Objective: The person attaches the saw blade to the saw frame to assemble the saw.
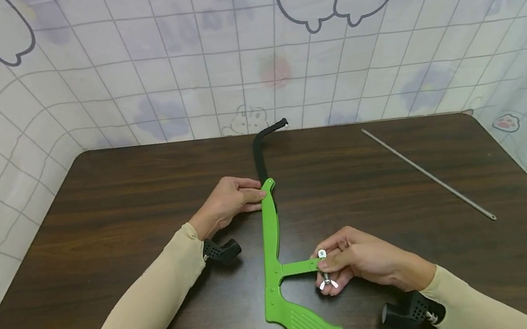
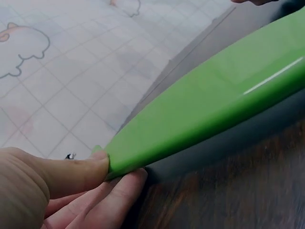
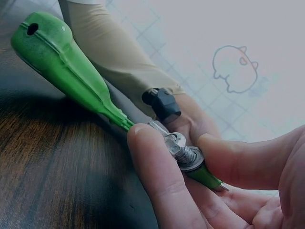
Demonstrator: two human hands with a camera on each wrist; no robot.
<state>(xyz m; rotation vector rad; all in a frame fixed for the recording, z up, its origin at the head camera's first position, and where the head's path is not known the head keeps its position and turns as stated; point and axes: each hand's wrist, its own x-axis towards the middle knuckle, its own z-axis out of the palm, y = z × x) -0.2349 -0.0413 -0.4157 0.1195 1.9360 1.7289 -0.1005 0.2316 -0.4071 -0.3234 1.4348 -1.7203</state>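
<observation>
A hacksaw frame (image 1: 271,241) with a green handle and a bent black front bar (image 1: 259,156) lies lengthwise before me, without a blade fitted. My left hand (image 1: 230,202) pinches the narrow far end of its green part between thumb and fingers. At the tip of the green side arm (image 1: 299,267), my right hand (image 1: 371,258) grips the frame around the tensioning bolt. A silver wing nut (image 1: 328,284) sits on that bolt; the right wrist view shows its thread (image 3: 189,155) and washer between thumb and index finger.
A thin grey hacksaw blade (image 1: 427,173) lies diagonally on the dark wooden table (image 1: 154,173), right of the frame. Behind the table's far edge hangs a white grid-patterned cloth (image 1: 157,78). A small black camera (image 1: 222,251) is strapped to each wrist.
</observation>
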